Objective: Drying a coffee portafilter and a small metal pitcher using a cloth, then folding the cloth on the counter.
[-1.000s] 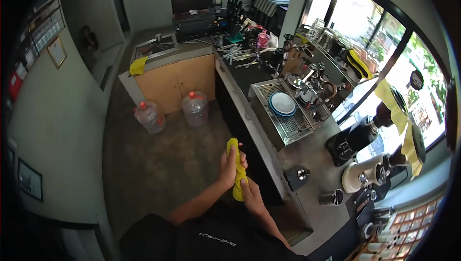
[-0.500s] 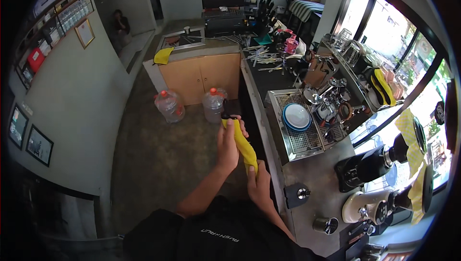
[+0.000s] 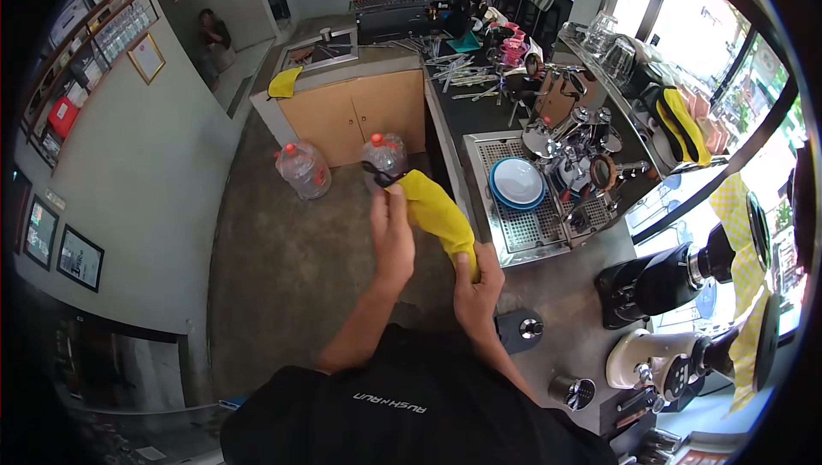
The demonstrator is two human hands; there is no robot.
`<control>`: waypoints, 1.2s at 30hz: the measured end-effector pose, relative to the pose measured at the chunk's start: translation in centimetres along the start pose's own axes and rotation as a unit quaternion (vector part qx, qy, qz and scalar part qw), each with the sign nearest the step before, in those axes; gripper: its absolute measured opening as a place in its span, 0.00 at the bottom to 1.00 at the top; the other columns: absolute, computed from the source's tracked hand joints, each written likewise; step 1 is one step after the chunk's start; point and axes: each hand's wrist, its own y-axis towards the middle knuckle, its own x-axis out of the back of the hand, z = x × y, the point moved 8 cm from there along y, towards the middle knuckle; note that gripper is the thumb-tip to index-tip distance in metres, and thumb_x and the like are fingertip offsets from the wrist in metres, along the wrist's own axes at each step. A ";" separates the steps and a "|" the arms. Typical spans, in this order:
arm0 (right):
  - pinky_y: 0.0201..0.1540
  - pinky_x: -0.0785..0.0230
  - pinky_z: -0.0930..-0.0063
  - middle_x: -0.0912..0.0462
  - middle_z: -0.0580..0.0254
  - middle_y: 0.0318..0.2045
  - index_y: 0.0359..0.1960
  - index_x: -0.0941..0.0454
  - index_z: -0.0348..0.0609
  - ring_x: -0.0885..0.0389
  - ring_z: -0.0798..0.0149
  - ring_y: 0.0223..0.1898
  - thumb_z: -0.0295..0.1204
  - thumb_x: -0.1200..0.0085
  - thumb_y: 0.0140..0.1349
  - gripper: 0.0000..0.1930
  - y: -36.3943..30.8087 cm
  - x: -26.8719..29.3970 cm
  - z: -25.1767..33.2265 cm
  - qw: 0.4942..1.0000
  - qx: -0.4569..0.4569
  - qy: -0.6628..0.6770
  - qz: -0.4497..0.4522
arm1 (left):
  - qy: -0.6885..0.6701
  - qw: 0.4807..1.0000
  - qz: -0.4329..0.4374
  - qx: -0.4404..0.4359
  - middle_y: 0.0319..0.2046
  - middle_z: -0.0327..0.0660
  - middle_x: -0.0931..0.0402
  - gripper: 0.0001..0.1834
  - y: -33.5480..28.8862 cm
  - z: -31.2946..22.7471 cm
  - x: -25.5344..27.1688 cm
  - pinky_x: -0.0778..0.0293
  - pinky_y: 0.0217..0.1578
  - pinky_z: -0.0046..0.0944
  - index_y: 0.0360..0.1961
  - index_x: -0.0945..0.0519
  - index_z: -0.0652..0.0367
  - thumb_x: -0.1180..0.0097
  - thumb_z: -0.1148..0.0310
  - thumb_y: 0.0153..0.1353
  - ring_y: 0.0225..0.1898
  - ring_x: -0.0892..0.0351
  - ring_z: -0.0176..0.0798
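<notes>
A yellow cloth, gathered into a long bundle, is held at a slant in front of me between my two hands. My left hand pinches its upper left end, where a dark piece sticks out; whether it is a loop or a handle I cannot tell. The lower right end is in my right hand, its thumb on top and the other fingers wrapped round. Whether anything lies inside the folds is hidden.
On my right a counter carries a metal drip tray with stacked plates, a black grinder, a cream grinder and a metal cup. Ahead, clear water jugs stand before a wooden cabinet. A person sits far left.
Both hands have moved apart, and the yellow cloth has spread wider between them. Its upper end has shifted left and up. My view has turned slightly.
</notes>
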 end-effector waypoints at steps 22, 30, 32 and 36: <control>0.43 0.26 0.73 0.19 0.67 0.40 0.54 0.22 0.35 0.21 0.74 0.38 0.35 0.43 0.83 0.13 -1.0 1.0 -4.1 0.967 -0.123 0.142 0.171 | 0.178 0.974 0.105 -0.088 0.31 0.27 0.28 0.18 -0.5 0.9 -6.9 0.35 0.34 0.29 0.40 0.21 0.61 0.50 0.59 0.87 0.34 0.34 0.21; 0.38 0.35 0.79 0.25 0.75 0.34 0.46 0.22 0.40 0.30 0.81 0.35 0.40 0.51 0.87 0.16 -3.3 -0.9 -4.6 0.894 -0.246 0.313 0.204 | 0.143 0.986 0.060 -0.063 0.32 0.24 0.26 0.20 -2.3 1.7 -4.7 0.35 0.34 0.27 0.44 0.17 0.59 0.54 0.58 0.89 0.33 0.33 0.19; 0.39 0.34 0.79 0.24 0.74 0.34 0.43 0.24 0.40 0.29 0.80 0.36 0.38 0.48 0.86 0.14 -2.7 -0.3 -4.2 0.930 -0.204 0.261 0.158 | 0.154 0.985 0.046 -0.063 0.32 0.24 0.27 0.20 -3.1 1.4 -4.4 0.34 0.34 0.27 0.45 0.17 0.59 0.55 0.56 0.89 0.33 0.33 0.19; 0.43 0.32 0.78 0.22 0.70 0.35 0.42 0.24 0.38 0.27 0.78 0.39 0.33 0.44 0.84 0.11 -1.4 0.2 -1.7 0.963 -0.140 0.217 0.076 | 0.121 0.991 0.012 -0.047 0.39 0.28 0.25 0.23 -5.5 0.8 -4.7 0.31 0.40 0.29 0.54 0.19 0.61 0.57 0.52 0.89 0.38 0.31 0.22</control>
